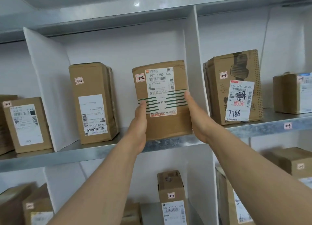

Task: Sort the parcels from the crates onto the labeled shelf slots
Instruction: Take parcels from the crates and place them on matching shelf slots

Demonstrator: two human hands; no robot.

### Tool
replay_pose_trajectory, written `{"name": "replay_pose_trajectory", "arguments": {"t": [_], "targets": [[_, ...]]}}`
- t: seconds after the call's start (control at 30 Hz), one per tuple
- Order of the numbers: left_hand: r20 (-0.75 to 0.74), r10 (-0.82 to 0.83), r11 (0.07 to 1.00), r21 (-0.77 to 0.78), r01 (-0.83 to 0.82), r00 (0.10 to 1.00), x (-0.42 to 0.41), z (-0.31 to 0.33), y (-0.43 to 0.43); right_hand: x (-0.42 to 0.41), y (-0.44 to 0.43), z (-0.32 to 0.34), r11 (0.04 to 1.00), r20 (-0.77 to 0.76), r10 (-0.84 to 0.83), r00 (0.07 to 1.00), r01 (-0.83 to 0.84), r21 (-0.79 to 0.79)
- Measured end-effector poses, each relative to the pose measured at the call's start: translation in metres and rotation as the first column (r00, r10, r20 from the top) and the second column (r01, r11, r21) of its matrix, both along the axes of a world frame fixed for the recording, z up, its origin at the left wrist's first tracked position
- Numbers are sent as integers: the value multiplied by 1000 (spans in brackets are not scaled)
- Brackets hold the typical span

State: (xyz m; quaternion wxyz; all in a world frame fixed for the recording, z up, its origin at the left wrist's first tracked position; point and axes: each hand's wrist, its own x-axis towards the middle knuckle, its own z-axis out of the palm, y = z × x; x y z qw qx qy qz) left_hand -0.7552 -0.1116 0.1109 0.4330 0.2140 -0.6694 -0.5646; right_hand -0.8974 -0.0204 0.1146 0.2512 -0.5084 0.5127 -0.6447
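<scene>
Currently both hands are on the parcel (pixel 162 96), tagged 1-2: left hand (pixel 140 123) flat against its left side, right hand (pixel 197 118) flat against its right side. Fingers straight, not curled round it, box squeezed between the palms. Parcel is upright in the middle slot of the upper shelf (pixel 94 153), bottom edge at the front lip, right side just beside the white divider (pixel 194 64). Same slot, further left and apart from it: box tagged 1-2 (pixel 92 103). Next slot right: box tagged 1-3 (pixel 234 87). Shelf below: box tagged 2-2 (pixel 172 196)
</scene>
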Motion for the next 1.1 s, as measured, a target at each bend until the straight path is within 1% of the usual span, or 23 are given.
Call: {"name": "replay_pose_trajectory", "arguments": {"t": [0.07,0.13,0.2,0.3,0.37,0.43,0.63,0.83,1.0,1.1], "targets": [[41,18,999,-32,-17,999,1,-3,-1,-5,-2,-4,1000,-42,-4,999,5,22],[108,51,993,-108,-39,993,4,-5,-4,-11,-1,-7,998,-90,-29,996,33,44],[195,101,982,-179,-66,976,6,-6,-5,-16,0,-9,994,-190,-62,980,77,75],[278,207,956,-262,-133,938,8,-11,-9,-22,-2,-11,975,-337,-139,931,188,115],[313,265,935,-313,-164,912,9,-12,-10,-26,-5,-11,969,-376,-160,913,218,118],[321,286,922,-347,-169,903,9,-12,-15,-29,-8,-10,968,-408,-162,899,226,113],[387,342,896,-408,-173,856,3,-7,-28,-35,-21,-7,959,-445,-199,873,267,94],[438,359,900,-395,-182,824,-7,-3,-44,-39,-37,-4,943,-444,-233,865,313,116],[451,393,883,-430,-191,801,-13,-1,-52,-44,-48,-3,925,-458,-256,851,354,141],[456,385,886,-427,-182,802,-15,0,-56,-45,-53,-3,918,-447,-268,853,367,150]]}}
